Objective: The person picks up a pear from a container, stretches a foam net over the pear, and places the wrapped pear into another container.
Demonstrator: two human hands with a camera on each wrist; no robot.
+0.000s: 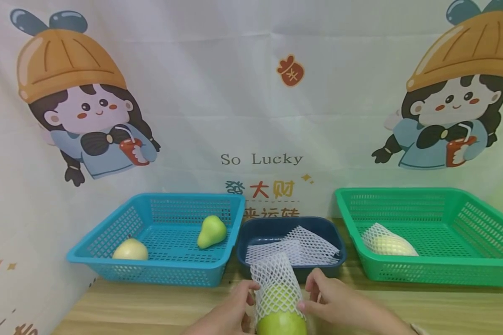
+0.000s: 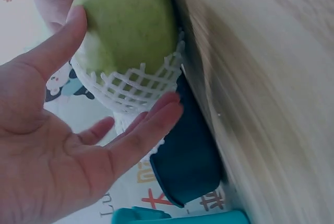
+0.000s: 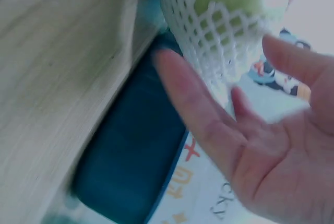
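Note:
A green pear-like fruit (image 1: 282, 323) is partly covered by a white foam net sleeve (image 1: 276, 284). The sleeve's loose end extends past the fruit toward the dark blue tray. My left hand (image 1: 234, 307) is at the fruit's left side; its thumb (image 2: 78, 20) touches the bare skin while the other fingers extend loosely beside the net. On the opposite side is my right hand (image 1: 335, 300), its fingers spread and blurred in the right wrist view. Its thumb tip (image 3: 276, 46) is close to the net's edge; whether it touches I cannot tell.
Behind the hands stands the dark blue tray (image 1: 291, 267) holding more foam nets (image 1: 308, 244). A blue basket (image 1: 151, 270) on the left contains a green pear (image 1: 212, 231) and a pale round fruit (image 1: 131, 250). The green basket (image 1: 436, 270) on the right holds a netted fruit (image 1: 390, 244).

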